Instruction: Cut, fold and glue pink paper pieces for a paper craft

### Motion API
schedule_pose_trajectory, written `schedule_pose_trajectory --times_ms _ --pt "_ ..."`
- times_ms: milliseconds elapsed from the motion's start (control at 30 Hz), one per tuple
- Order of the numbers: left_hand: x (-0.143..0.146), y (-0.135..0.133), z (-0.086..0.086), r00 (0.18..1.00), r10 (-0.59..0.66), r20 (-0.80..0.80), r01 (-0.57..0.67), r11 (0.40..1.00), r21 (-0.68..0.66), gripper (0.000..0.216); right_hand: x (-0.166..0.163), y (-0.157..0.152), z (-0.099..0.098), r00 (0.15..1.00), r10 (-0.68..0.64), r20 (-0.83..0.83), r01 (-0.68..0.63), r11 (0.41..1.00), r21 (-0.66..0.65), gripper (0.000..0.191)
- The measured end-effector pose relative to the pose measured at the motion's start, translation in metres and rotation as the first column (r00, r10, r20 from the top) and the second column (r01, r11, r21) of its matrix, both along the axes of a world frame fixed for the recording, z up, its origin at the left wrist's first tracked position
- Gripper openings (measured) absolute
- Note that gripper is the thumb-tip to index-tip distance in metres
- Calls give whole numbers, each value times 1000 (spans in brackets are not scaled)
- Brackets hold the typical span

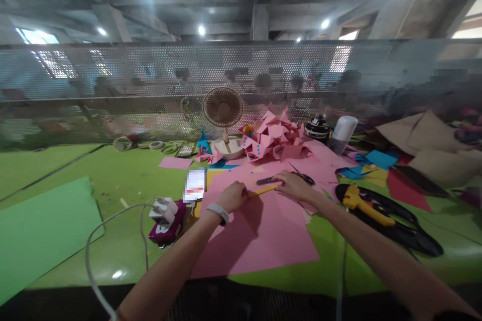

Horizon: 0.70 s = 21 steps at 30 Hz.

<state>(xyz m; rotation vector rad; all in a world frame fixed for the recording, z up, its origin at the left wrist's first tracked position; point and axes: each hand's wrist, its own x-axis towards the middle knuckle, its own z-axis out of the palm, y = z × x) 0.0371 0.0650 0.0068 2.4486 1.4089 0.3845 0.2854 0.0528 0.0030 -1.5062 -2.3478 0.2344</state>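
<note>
A narrow yellow strip (265, 190) lies slanted over a large pink paper sheet (278, 241). My left hand (232, 195), with a pale band at the wrist, is closed at the strip's left end; its fingertips are partly hidden. At the other end, my right hand (292, 184) has its fingers bent down, the thumb side against the strip. Just behind the strip is a flat dark grey piece (265, 180), which reaches the right fingertips; its kind is unclear. Black-handled scissors (307, 178) lie beyond my right hand, partly covered by it.
Folded pink paper pieces (273, 133) are heaped behind, beside a small fan (223, 108). A phone (195, 184) and a purple power block (167, 225) with a cable are left. Right are a yellow-handled tool (367, 205) on a black piece and coloured papers (380, 159). Green sheet (48, 230) far left.
</note>
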Motion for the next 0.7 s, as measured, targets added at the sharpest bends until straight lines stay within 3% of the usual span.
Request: schedule_pose_trajectory --times_ms 200,700 --pt "0 8 -5 999 -36 20 36 999 -3 11 -19 19 -11 990 103 97 -107 993 41 16" --pt "-18 1 -3 985 7 170 -9 1000 8 18 -34 23 -24 904 226 363 -307 934 183 23"
